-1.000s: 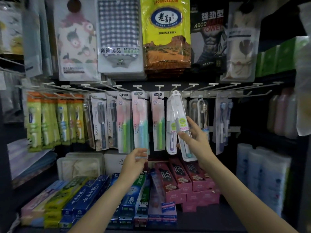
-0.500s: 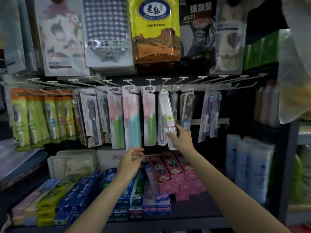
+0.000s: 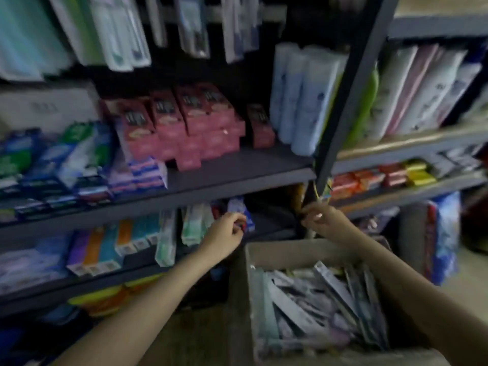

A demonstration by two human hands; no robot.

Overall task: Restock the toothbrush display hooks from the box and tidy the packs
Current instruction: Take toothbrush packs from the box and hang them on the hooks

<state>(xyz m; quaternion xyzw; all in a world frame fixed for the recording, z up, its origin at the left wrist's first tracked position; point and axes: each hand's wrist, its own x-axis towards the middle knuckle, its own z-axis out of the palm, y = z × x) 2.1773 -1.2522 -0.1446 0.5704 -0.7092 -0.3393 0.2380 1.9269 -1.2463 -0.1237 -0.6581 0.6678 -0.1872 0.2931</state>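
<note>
Cardboard box (image 3: 248, 286) rim beneath both hands

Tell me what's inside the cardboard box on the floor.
The cardboard box holds a loose heap of toothbrush packs, grey and clear, lying at mixed angles. Lower layers and the box bottom are covered; blur hides the labels.

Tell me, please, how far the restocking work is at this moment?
Done: some toothbrush packs already hang on the hooks above. In hand: nothing clear; the left hand and right hand hover empty near the lower shelf, above the box. Left: many packs remain inside the box.
</note>
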